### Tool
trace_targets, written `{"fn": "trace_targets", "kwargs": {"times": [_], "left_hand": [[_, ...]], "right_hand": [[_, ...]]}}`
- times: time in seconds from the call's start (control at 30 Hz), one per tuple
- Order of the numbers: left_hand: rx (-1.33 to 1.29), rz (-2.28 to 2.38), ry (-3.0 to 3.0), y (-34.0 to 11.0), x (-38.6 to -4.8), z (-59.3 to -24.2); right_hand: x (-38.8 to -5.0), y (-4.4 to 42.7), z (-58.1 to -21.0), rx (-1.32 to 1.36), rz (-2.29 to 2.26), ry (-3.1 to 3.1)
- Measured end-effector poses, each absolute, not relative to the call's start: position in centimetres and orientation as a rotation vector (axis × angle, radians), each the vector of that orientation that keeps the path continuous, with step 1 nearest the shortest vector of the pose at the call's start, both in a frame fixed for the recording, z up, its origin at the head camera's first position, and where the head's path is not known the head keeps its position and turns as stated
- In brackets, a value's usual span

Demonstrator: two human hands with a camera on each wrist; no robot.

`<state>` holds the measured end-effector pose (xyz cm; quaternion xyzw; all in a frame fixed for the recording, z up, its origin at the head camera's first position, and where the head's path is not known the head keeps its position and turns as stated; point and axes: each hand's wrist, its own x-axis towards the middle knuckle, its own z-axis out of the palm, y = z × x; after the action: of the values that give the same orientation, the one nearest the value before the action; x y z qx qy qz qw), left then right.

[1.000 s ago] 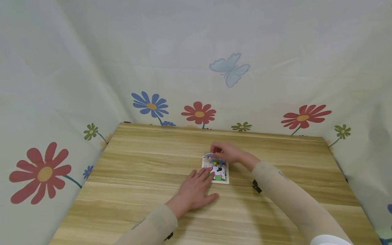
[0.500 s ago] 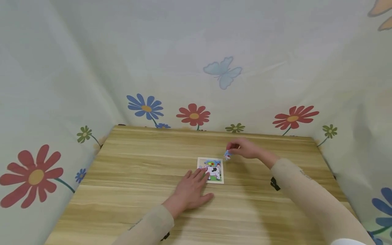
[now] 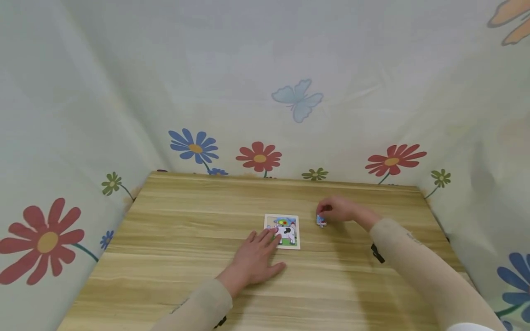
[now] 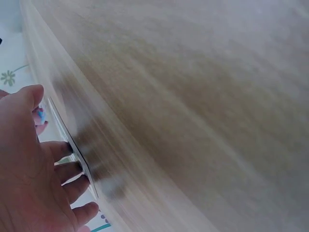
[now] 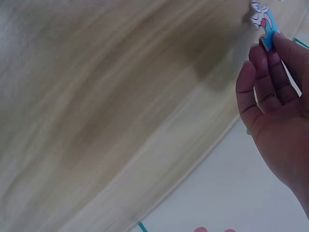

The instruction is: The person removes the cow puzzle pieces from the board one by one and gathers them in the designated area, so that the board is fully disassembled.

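Head view gives me the cow puzzle [image 3: 287,233] flat on the table [image 3: 198,207], the extended fingers of the left hand [image 3: 256,259] resting on its lower left part. To its right, apart from it, the right hand [image 3: 338,209] pinches a blue puzzle piece [image 3: 320,220] between thumb and fingertips; whether the piece touches the table I can't tell. I judge that pinch the weak point: it takes only one end, so a slack thumb could let the piece twist or drop. Sideways pressure from the left fingers could skew the puzzle.
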<state>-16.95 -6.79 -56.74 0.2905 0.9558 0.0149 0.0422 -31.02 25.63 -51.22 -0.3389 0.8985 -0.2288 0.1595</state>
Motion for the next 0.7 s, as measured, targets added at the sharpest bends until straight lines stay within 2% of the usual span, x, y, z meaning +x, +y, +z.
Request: {"fn": "trace_targets", "kwargs": {"times": [0.27, 0.7], "left_hand": [[0.889, 0.010, 2.933, -6.5, -16.8, -56.5], [0.852, -0.026, 2.920, -6.1, -16.8, -55.9]], "right_hand": [[-31.0, 25.6, -52.9, -0.952, -0.660, 2.636], [-30.5, 25.6, -53.4, -0.828, -0.678, 2.743]]}}
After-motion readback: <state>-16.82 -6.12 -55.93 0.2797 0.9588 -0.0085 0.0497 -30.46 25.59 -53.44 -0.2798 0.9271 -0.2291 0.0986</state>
